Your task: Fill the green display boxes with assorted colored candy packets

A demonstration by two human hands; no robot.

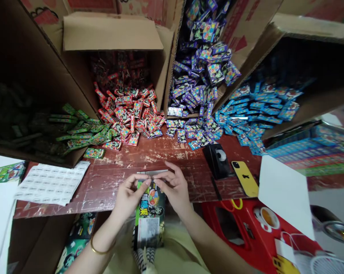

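Observation:
A black and green candy box (150,213) with colourful print and a pale label panel rests upright against my lap at the table's front edge. My left hand (132,193) pinches its top left corner between thumb and fingers. On the opposite corner, my right hand (175,186) grips with thumb and index finger, its other fingers raised. Both thumbs meet near the box's top edge. A whitish strip shows just behind the fingertips; what it is I cannot make out.
Tipped cartons spill green (86,133), red (132,110), purple (194,95) and blue (254,106) small candy packets onto the red table (117,163). Sticker sheets (53,182) lie left. To the right are a tape dispenser (217,160), a yellow phone (245,179) and a cup (267,219) on a red stool.

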